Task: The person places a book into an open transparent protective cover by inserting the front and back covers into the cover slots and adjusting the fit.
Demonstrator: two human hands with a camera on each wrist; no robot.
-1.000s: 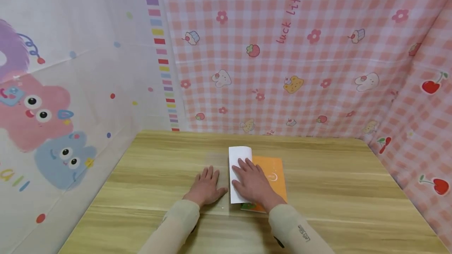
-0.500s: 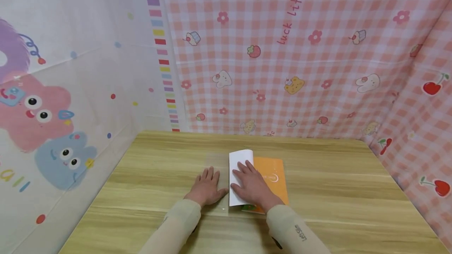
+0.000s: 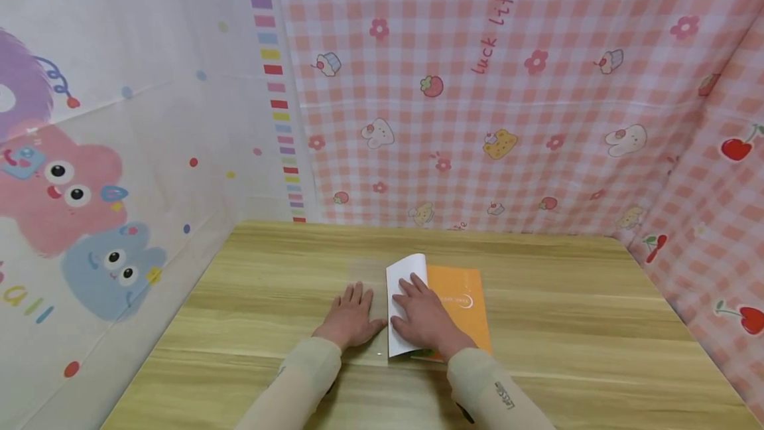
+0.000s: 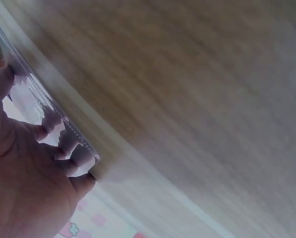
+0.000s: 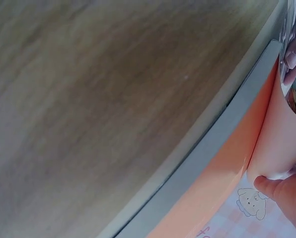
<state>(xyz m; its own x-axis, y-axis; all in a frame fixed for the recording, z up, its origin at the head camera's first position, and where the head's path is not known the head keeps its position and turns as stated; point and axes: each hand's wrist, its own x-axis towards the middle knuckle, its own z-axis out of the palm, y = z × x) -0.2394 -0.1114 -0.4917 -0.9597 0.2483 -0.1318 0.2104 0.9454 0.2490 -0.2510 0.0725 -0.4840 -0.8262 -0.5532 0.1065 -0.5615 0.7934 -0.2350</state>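
Observation:
My left hand (image 3: pixel 352 320) lies spread, fingers extended, on a clear plastic sheet (image 3: pixel 367 269) on the table. In the left wrist view, the clear sheet (image 4: pixel 34 99) shows a dotted line along its edge under the fingers. Right of it is an orange book (image 3: pixel 462 281), its white leaf (image 3: pixel 408 267) turned over to the left and bowed at the fold. My right hand (image 3: pixel 425 317) rests on this leaf with fingers extended, covering part of the book. In the right wrist view, the curved leaf (image 5: pixel 277 139) rises beside the book's thick page edges (image 5: pixel 202 144).
The wood-patterned table (image 3: pixel 567 330) extends around both hands. A pink checked cloth (image 3: pixel 477 105) hangs behind it, and a white cloth with cartoon figures (image 3: pixel 179 118) hangs at the left.
The white leaf has tilted, its near left corner shifting towards me and its far edge now slanting. My right hand has shifted slightly with it. The left hand stays in place.

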